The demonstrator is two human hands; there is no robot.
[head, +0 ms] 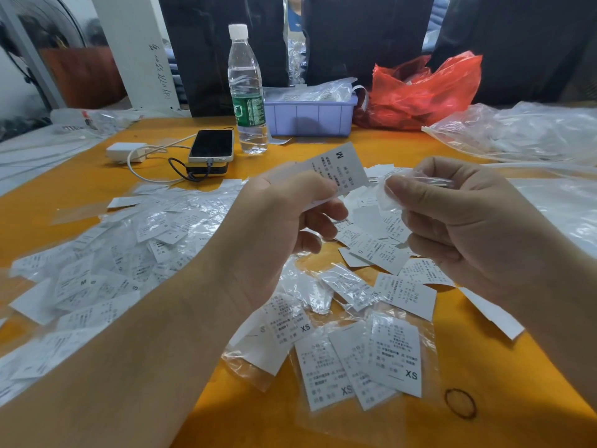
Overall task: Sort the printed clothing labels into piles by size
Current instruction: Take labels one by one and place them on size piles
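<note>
Holding a white label marked M (342, 168) above the orange table (484, 367), my left hand (284, 215) pinches it between thumb and curled fingers, the label tilting up and to the right. My right hand (458, 215) pinches a crumpled clear sleeve (392, 192) just beside that label, fingers curled.

Containers: a lilac tray (310, 118) at the far edge holds clear packets; a red plastic bag (426, 88) sits touching its right side, contents hidden. A water bottle (247, 88) stands upright, capped, just left of the tray. Clear plastic bags (523, 130) lie at far right.

Labels: a loose heap in sleeves (122, 253) spreads at left under my forearm; a small group marked XS (365, 360) lies near the front edge, partly sleeved; more labels (384, 247) lie beneath my hands.

Open room: bare orange surface shows at front right around a rubber band (460, 403), and at far left near the phone (211, 145) and its white charger (126, 151).
</note>
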